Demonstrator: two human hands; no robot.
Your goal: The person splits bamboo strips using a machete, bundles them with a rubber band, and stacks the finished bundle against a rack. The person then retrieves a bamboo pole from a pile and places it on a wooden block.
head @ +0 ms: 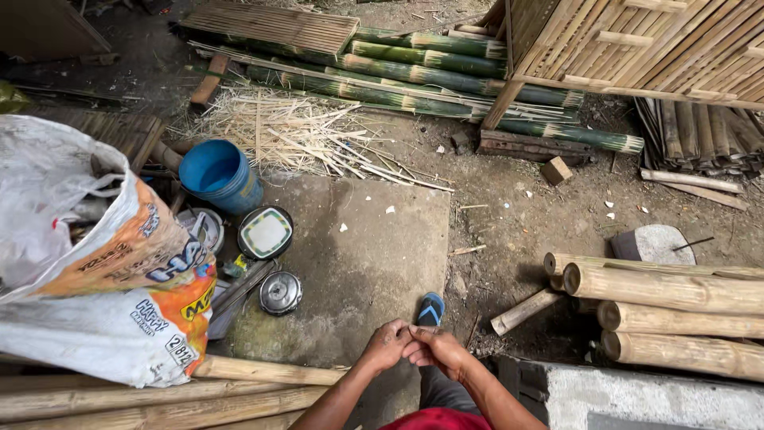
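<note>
My left hand (386, 345) and my right hand (439, 349) meet in front of me at the bottom middle, fingertips touching. The fingers of both are curled together; whether they pinch something small between them is too fine to tell. Just beyond them lies a blue sandal (430, 309) on a grey concrete slab (374, 239). My red clothing (439, 420) shows at the bottom edge.
A white and orange sack (103, 279) bulges at left, beside a blue bucket (219, 175), a square-patterned dish (266, 232) and a metal lid (280, 292). Dry bamboo poles (676, 310) lie at right, green bamboo (446, 80) and bamboo slivers (294, 135) beyond, a bamboo panel (637, 48) top right.
</note>
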